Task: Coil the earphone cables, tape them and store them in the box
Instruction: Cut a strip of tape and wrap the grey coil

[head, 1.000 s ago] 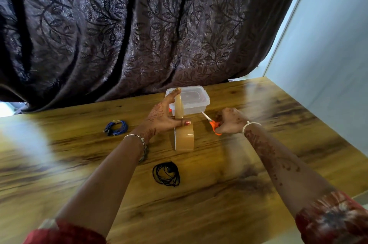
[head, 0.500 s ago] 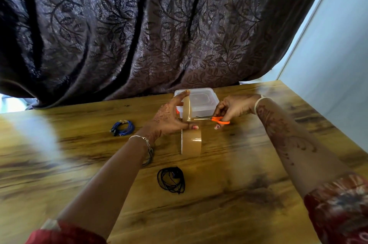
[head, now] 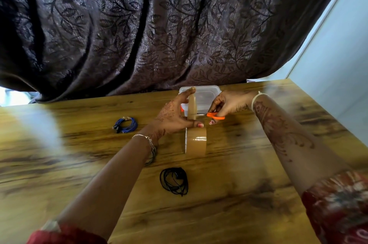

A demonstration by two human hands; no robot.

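Glossy wood-grain surface [head: 258,213] lay before a leafy curtain [head: 179,24]. My left hand [head: 173,118] had a pinching grip on a brown tape strip [head: 192,104] rising from the upright roll [head: 196,142]; my right hand [head: 231,102] gripped orange scissors [head: 215,115] against it. Nearest me lay the black earphone coil [head: 174,181], the blue coil [head: 125,125] left, the clear box [head: 207,96] behind.

Counts:
- Earphone coils: 2. The blue coil [head: 125,124] is left of centre on the desk [head: 79,164], and the black coil [head: 174,181] is mid-desk, towards the near edge.
- tape roll [head: 196,142]: 1
- scissors [head: 216,115]: 1 pair, orange handles
- box [head: 207,96]: 1, at the far edge
- Hands: 2, left hand [head: 171,116] and right hand [head: 229,104]
- curtain [head: 159,34]: 1
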